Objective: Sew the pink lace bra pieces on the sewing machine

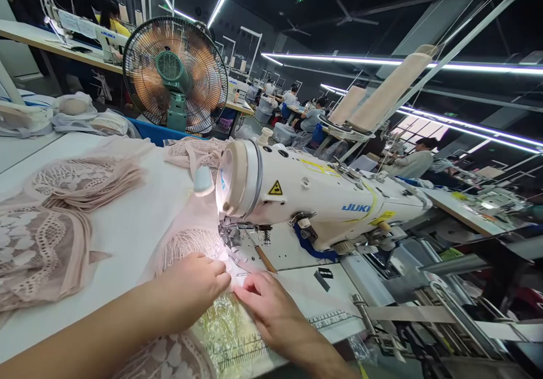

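Lace fabric (184,244) is pinched along its edge by the right hand (271,311), spreading forward-left of that grip beneath the nearer left hand (190,288), whose closure cannot be told.

Glossy white sewing machine (297,186); sheer, matt lace fabric (190,243).

White table (123,229) under lace pieces (85,175)

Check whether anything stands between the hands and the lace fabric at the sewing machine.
Nothing visible does: the left hand rests on the lace fabric, the right hand close by. The wooden-handled tool lies off to one side.
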Available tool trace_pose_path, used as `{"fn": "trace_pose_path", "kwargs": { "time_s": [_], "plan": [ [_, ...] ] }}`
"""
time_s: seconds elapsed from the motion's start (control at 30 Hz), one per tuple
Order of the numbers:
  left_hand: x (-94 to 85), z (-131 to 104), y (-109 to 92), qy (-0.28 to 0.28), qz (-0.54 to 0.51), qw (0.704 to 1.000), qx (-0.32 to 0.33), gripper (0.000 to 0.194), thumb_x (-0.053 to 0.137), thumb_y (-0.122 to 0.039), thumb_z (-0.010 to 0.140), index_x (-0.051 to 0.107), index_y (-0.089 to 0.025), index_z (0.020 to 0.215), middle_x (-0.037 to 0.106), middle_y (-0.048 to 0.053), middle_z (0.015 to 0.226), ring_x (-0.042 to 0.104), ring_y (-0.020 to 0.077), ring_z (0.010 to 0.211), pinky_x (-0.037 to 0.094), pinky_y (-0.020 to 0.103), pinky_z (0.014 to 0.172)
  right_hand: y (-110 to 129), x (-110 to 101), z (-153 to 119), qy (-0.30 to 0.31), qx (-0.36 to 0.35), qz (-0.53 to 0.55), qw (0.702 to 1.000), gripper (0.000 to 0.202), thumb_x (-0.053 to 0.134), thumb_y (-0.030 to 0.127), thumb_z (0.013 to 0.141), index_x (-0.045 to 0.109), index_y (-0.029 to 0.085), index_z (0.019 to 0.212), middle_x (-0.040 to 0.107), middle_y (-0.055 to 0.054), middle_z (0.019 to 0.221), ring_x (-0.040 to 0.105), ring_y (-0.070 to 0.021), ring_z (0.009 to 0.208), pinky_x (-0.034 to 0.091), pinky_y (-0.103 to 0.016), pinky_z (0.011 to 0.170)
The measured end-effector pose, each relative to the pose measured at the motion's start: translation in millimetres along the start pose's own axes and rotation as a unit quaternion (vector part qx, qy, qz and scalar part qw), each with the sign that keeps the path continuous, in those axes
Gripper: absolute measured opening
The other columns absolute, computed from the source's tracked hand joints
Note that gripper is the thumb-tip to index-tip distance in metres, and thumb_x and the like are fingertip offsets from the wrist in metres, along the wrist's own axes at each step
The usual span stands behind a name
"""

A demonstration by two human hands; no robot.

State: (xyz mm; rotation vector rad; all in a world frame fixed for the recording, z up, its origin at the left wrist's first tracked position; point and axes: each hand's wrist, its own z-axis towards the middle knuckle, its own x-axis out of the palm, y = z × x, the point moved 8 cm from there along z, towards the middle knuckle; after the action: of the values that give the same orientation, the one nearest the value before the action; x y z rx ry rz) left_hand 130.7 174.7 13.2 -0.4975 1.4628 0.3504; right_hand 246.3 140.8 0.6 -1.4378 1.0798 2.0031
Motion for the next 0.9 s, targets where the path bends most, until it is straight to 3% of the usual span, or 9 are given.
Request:
{"fn": "trace_pose_path", "kwargs": {
  "time_s": [0.07, 0.23, 0.4, 0.63, 0.77, 0.9],
  "plan": [
    [5.4, 0, 2, -0.003, 0.02, 1.0, 0.017, 0.031, 0.068, -0.013, 0.072, 0.065, -0.02, 0.102, 0.068, 0.006, 0.104, 0.063, 0.0217, 0.085, 0.048, 0.034, 0.078, 1, 2, 1, 0.005, 0.006, 0.002, 1.0, 0.034, 0.046, 0.003, 0.084, 0.066, 0.018, 0.109, 0.058, -0.008, 0.095, 0.052, -0.022, 0.091, 0.05, -0.033, 0.08],
    [10.5, 0, 10, -0.052, 0.039, 0.997, 0.038, 0.013, 0.068, -0.014, 0.076, 0.067, -0.021, 0.086, 0.068, 0.005, 0.093, 0.063, 0.0228, 0.091, 0.045, 0.038, 0.09, 3, 7, 8, 0.005, 0.025, -0.017, 1.0, 0.039, 0.041, 0.009, 0.093, 0.065, 0.016, 0.123, 0.054, -0.009, 0.09, 0.051, -0.0239, 0.091, 0.051, -0.034, 0.078],
    [-0.8, 0, 17, -0.099, 0.04, 0.994, 0.028, 0.014, 0.069, -0.013, 0.08, 0.071, -0.023, 0.089, 0.069, 0.004, 0.099, 0.063, 0.0225, 0.096, 0.038, 0.046, 0.104, 5, 12, 20, 0.033, 0.076, -0.035, 0.996, 0.043, 0.042, 0.011, 0.092, 0.064, 0.013, 0.129, 0.058, -0.012, 0.094, 0.054, -0.0261, 0.089, 0.053, -0.039, 0.079],
    [-10.9, 0, 27, -0.108, 0.044, 0.993, 0.02, 0.011, 0.064, -0.013, 0.087, 0.071, -0.019, 0.08, 0.068, 0.008, 0.1, 0.06, 0.0267, 0.107, 0.042, 0.049, 0.101, 4, 18, 47, 0.122, 0.146, -0.118, 0.975, 0.048, 0.041, 0.024, 0.096, 0.056, 0.015, 0.141, 0.069, -0.015, 0.097, 0.064, -0.0316, 0.092, 0.054, -0.043, 0.079],
    [-7.2, 1, 34, -0.114, 0.051, 0.992, 0.009, 0.015, 0.062, -0.01, 0.085, 0.072, -0.019, 0.092, 0.07, 0.008, 0.102, 0.06, 0.0258, 0.109, 0.037, 0.05, 0.108, 7, 17, 62, 0.179, 0.181, -0.146, 0.956, 0.053, 0.037, 0.026, 0.099, 0.046, 0.012, 0.149, 0.074, -0.015, 0.096, 0.069, -0.0324, 0.084, 0.054, -0.043, 0.068],
    [0.3, 3, 41, -0.066, 0.044, 0.997, -0.012, 0.033, 0.067, -0.012, 0.077, 0.071, -0.019, 0.109, 0.071, 0.009, 0.114, 0.059, 0.0281, 0.116, 0.033, 0.052, 0.113, 11, 18, 67, 0.213, 0.208, -0.161, 0.941, 0.058, 0.037, 0.025, 0.1, 0.033, 0.008, 0.155, 0.075, -0.017, 0.096, 0.071, -0.0333, 0.085, 0.055, -0.043, 0.066]
  ]
}}
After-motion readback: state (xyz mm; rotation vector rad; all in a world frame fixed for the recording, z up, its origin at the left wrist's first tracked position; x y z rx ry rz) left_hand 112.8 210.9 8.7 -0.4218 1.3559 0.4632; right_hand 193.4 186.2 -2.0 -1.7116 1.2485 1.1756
